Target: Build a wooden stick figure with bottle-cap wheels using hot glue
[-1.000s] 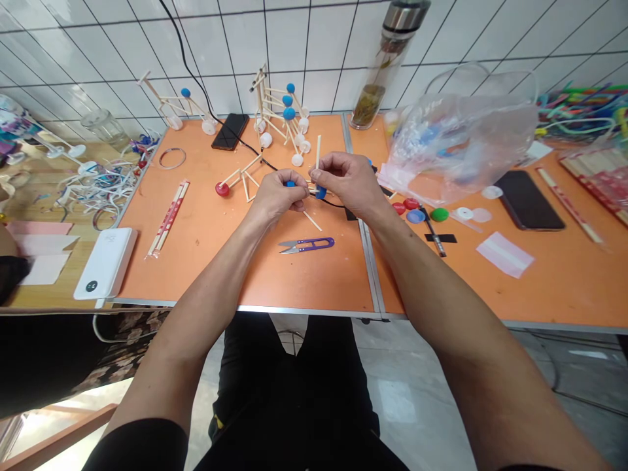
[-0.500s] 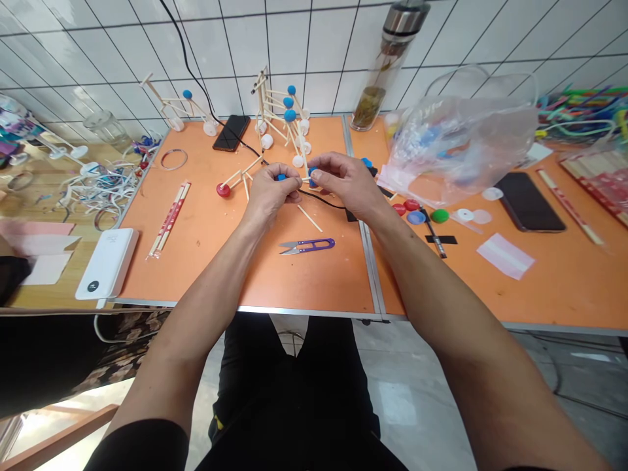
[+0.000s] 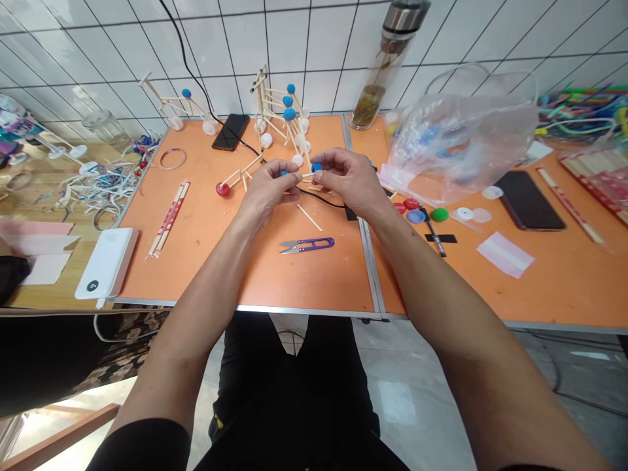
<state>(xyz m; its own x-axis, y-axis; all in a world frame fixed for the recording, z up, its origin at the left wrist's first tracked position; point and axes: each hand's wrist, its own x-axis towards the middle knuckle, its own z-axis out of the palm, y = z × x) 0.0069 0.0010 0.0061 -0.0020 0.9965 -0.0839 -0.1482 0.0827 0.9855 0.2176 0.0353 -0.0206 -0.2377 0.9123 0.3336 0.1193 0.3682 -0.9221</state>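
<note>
left hand (image 3: 271,186) gripped one blue piece (image 3: 284,173), right hand (image 3: 345,178) pinched a second blue piece (image 3: 316,167), pale stick (image 3: 307,175) between, purple snips (image 3: 305,248) rested on orange table (image 3: 324,281)

A bottle (image 3: 388,57) (silver-capped) stands near the wall (image 3: 330,46).

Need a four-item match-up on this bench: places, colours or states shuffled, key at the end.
Things
1. thread snips
2. power bank
3. clear bottle with a metal cap
4. right hand

Places, colours, states
A. standing by the tiled wall
B. with a blue piece at its fingertips
C. purple and grey
D. white

Pairs: 1-C, 2-D, 3-A, 4-B
</note>
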